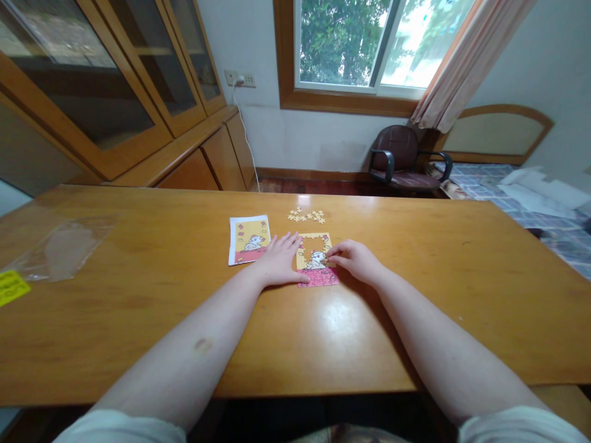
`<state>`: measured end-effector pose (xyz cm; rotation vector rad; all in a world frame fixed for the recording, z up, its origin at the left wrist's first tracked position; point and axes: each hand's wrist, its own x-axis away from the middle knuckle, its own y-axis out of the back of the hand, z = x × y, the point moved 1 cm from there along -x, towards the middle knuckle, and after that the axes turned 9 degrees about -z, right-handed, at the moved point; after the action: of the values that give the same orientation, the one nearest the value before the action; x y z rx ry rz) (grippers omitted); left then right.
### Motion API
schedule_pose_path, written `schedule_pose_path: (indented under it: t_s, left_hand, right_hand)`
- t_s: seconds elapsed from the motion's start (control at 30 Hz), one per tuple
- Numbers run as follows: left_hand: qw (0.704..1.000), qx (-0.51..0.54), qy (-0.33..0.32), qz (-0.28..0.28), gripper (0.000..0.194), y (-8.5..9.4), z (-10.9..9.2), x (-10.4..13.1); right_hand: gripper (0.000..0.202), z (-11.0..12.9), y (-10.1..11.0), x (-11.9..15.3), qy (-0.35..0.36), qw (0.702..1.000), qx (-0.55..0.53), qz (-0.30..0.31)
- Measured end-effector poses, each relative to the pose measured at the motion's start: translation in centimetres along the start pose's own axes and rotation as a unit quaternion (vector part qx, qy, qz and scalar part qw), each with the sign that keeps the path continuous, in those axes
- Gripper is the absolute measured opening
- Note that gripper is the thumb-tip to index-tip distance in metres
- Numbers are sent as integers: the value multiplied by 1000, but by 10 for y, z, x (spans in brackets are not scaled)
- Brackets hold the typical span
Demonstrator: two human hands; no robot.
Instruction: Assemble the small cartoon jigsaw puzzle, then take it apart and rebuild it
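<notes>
Right hand [354, 259]: fingers pinched together at right side of puzzle [318, 278], over the white figure; can't tell if a piece is between them. Left hand [279, 259]: fingers spread, released, laid flat, thumb on puzzle's pink lower part, fingertips by its left edge. Puzzle lies mid-tabletop [161, 320], between the hands, with an unfilled gap in its yellow upper part. Loose pieces [307, 216] sit just beyond it, near tabletop's far edge. Picture sheet [250, 240] left of puzzle, partly under left hand's outline. Clear plastic bag [67, 249] toward tabletop's left edge.
</notes>
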<state>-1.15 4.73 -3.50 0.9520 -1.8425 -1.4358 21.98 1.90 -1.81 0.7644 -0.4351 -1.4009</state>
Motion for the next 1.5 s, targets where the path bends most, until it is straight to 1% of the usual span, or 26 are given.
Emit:
schedule_pose_path:
  t_s: [0.13,0.23,0.3,0.4,0.47,0.5,0.53,0.6,0.7,0.83,0.93,1.0,1.2,1.5]
  left_hand:
    - [1000,0,-2,-7,120,-2,1,0]
    - [1000,1,-2,-7,120,-2,1,0]
    - [1000,1,0,-6,120,-2,1,0]
    - [1000,0,-2,-9,120,-2,1,0]
    - [1000,-1,-3,-11,120,-3,2,0]
    - [1000,-1,-4,-11,119,-3,2,0]
    - [1000,-1,-4,-11,119,-4,3,0]
    - [1000,-1,-4,-11,118,-4,3,0]
    - [1000,0,-3,-13,118,-4,3,0]
    - [1000,-5,1,-9,118,-3,2,1]
    - [1000,-8,-1,-11,116,-3,2,1]
    - [1000,-9,-3,-12,115,-3,3,1]
    - [1000,-6,-5,-9,117,-1,1,1]
    - [1000,-11,-3,-11,113,-1,-1,0]
  right_hand:
    - [11,9,-11,5,51,997,-14,54]
    - [10,9,-19,4,90,994,31,51]
    - [10,8,-22,2,113,990,70,39]
    - [18,13,-19,3,138,980,141,17]
    - [22,23,-13,10,154,966,208,9]
    - [23,30,-11,15,161,955,249,15]
    - [25,38,-9,20,166,943,285,34]
    - [27,51,-7,32,151,928,334,71]
    - [27,63,-9,44,121,918,364,104]
    - [29,64,-13,47,112,912,378,117]
    - [31,64,-13,45,102,913,375,126]
    - [35,66,-15,44,97,915,371,124]
    - [55,71,-25,44,93,924,356,107]
    - [66,75,-30,41,85,930,344,96]
